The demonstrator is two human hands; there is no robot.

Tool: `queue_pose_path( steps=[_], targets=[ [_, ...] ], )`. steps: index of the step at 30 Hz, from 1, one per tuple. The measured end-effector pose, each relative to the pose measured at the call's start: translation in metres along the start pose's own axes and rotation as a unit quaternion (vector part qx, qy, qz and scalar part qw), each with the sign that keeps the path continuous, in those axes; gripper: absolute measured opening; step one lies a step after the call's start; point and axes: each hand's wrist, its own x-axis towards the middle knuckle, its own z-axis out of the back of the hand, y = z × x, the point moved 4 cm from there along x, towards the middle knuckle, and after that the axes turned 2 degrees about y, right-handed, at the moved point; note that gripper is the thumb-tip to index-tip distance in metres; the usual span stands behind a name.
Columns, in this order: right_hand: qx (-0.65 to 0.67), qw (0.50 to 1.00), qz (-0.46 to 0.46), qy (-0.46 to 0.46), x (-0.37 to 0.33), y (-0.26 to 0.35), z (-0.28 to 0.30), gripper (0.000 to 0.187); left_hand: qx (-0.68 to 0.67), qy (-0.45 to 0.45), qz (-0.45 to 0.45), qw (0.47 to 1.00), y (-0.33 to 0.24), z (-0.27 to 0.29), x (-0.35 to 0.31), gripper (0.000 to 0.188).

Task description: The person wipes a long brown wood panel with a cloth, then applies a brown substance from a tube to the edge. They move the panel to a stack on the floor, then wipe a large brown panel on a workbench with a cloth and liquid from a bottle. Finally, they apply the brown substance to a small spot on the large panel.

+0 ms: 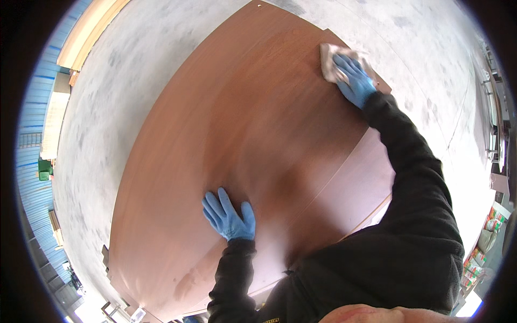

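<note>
A large reddish-brown wooden panel with a smooth sheen spreads out in front of me. At its far right end my right hand, in a blue glove, presses a whitish cloth onto the surface; the cloth is bunched under and around the fingers. My left hand, also gloved in blue, rests flat on the near middle of the panel with its fingers spread and nothing in it. A paler brown panel section shows beneath my right arm, divided from the darker part by a straight edge.
Grey concrete floor surrounds the panel. Stacked light boards lie at the far left beside a blue corrugated wall, with a green container nearby. At the right rim stand racks and several red-and-green packages.
</note>
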Motion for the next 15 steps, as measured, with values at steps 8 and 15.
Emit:
queue_pose_path(
  steps=[8,15],
  targets=[
    [0.034,0.994,0.058,0.083,0.022,-0.045,-0.01,0.037,0.053,0.036,-0.019,0.998,0.001,-0.007,0.004,0.07],
    [-0.093,0.995,0.011,-0.044,0.263,-0.074,-0.142,0.039,0.047,0.049,-0.015,0.998,0.001,-0.007,0.007,0.073]
  ],
)
